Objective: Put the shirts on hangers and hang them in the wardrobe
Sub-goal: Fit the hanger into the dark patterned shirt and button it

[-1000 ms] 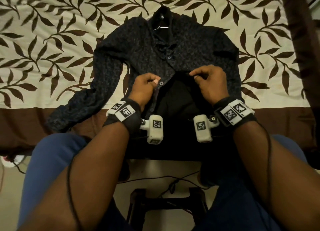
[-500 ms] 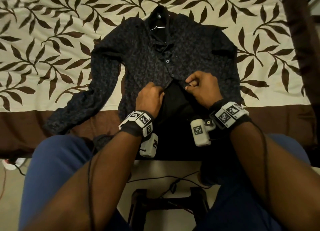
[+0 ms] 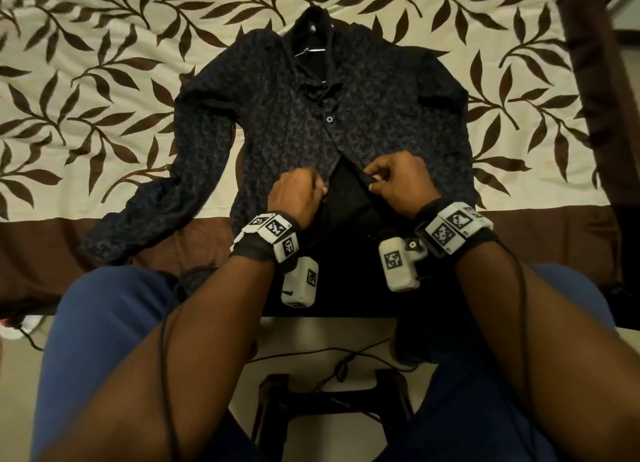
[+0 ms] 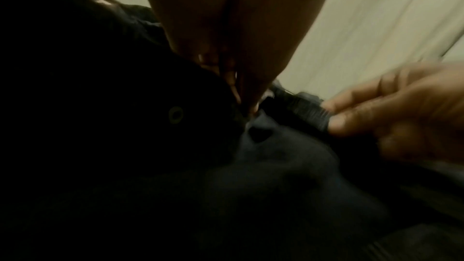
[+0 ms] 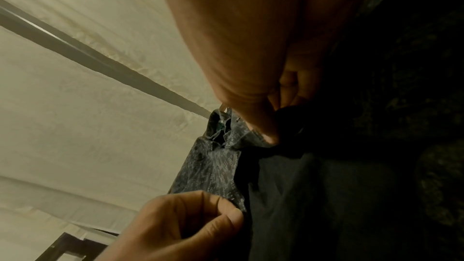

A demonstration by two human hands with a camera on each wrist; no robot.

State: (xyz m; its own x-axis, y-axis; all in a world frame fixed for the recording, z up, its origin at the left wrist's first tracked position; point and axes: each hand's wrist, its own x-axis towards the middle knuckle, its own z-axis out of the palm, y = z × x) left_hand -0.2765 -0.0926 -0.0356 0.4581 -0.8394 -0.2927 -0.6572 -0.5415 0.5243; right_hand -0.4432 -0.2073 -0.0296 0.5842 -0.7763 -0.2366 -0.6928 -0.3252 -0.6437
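Both my hands have slid up the placket, left hand [image 3: 300, 195] and right hand [image 3: 398, 181] pinching the dark patterned button-up shirt [image 3: 284, 122], hanger already inside, buttoning unfinished, wardrobe still ahead.

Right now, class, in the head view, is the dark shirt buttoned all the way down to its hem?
No: below the hands the two front edges of the shirt part, showing its dark inside.

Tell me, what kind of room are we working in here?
Probably a bedroom: the shirt, with a hanger at its collar, lies spread on a leaf-patterned bedspread, with bare floor below the bed's edge.
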